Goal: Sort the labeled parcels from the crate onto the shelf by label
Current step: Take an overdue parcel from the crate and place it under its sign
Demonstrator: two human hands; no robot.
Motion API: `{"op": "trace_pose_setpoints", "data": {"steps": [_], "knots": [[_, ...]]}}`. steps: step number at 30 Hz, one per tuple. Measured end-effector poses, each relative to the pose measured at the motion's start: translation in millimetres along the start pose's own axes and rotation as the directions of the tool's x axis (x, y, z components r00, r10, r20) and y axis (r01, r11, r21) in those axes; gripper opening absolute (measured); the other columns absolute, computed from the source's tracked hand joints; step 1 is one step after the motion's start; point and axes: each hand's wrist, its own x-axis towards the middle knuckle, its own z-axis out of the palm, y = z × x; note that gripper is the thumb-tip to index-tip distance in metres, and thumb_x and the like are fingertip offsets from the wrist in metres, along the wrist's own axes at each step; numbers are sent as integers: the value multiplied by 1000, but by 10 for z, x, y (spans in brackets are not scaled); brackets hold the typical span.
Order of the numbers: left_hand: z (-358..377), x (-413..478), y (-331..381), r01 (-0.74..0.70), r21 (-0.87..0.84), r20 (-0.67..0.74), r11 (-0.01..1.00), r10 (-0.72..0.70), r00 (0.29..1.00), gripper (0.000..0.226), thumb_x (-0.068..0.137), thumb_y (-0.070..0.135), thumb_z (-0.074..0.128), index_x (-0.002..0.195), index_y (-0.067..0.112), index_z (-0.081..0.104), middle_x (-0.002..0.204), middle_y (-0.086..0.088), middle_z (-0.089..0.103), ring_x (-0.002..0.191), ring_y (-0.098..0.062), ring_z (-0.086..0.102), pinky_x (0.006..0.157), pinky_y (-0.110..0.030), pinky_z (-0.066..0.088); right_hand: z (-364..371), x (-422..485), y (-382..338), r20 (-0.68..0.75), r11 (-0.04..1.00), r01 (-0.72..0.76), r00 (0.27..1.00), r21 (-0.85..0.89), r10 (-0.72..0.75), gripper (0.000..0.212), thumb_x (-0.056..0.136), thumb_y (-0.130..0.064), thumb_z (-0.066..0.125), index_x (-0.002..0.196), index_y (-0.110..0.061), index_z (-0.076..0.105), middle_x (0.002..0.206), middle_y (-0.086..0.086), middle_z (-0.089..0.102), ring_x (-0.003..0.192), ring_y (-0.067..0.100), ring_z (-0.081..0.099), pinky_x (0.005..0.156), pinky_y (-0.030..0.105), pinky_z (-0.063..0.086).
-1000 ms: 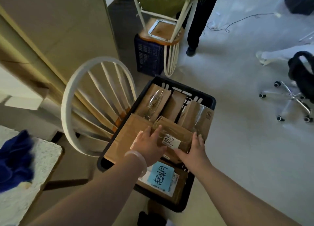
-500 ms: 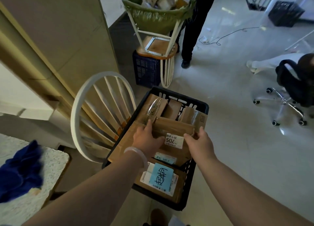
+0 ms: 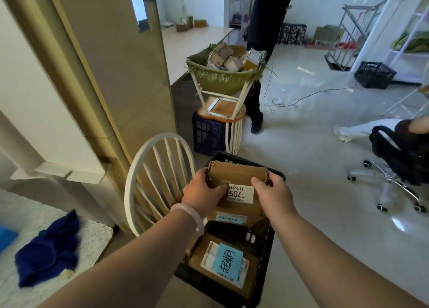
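Fingers of the left hand (image 3: 204, 191) and right hand (image 3: 275, 197) pinch the opposite ends of a flat brown cardboard parcel (image 3: 239, 180), its white label (image 3: 240, 193) reading 705, held above a black slatted plastic crate (image 3: 262, 256). Below, another cardboard parcel carries a blue handwritten label (image 3: 228, 262). A white spindle-back chair (image 3: 148, 180) stands just beside the crate.
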Motion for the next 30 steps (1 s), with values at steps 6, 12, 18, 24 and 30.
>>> {"op": "trace_pose_setpoints", "data": {"steps": [6,12,18,24,30], "knots": [[-158,-173,-4,-47,-56,-86,997,42,995,81,83,54,68,150,26,32,145,0,39,128,-24,47,104,-47,48,53,-131,-151,-36,997,3,999,72,0,41,92,-53,57,124,-29,51,106,-2,58,86,18,64,70,39,61],[-274,-264,-102,5,-253,-168,968,-49,985,63,82,61,63,135,32,45,134,-1,46,112,-24,57,91,-46,56,146,-218,-197,7,982,10,1000,190,-12,40,96,-43,57,131,-22,56,110,0,61,79,11,57,57,26,44],[-324,-318,-234,17,-279,-153,960,-62,986,48,91,30,64,133,27,42,114,6,54,84,-4,57,60,-18,47,309,-276,-141,196,982,-46,981,183,10,47,98,-31,54,145,-28,48,119,-1,59,84,8,53,57,25,39],[-386,-368,-296,19,-98,-164,995,-35,986,66,90,26,60,150,20,33,141,-3,45,115,-19,53,94,-32,50,400,-338,-153,248,983,21,967,180,-66,60,95,-25,59,148,-34,34,139,0,50,109,17,54,67,27,45],[-390,-365,-306,144,-28,-105,989,-146,984,100,76,74,62,155,29,20,149,-11,30,133,-33,40,108,-40,38,493,-536,-155,320,954,289,899,75,-297,65,94,-30,63,150,-41,31,151,-5,34,136,18,38,97,31,48]]}}
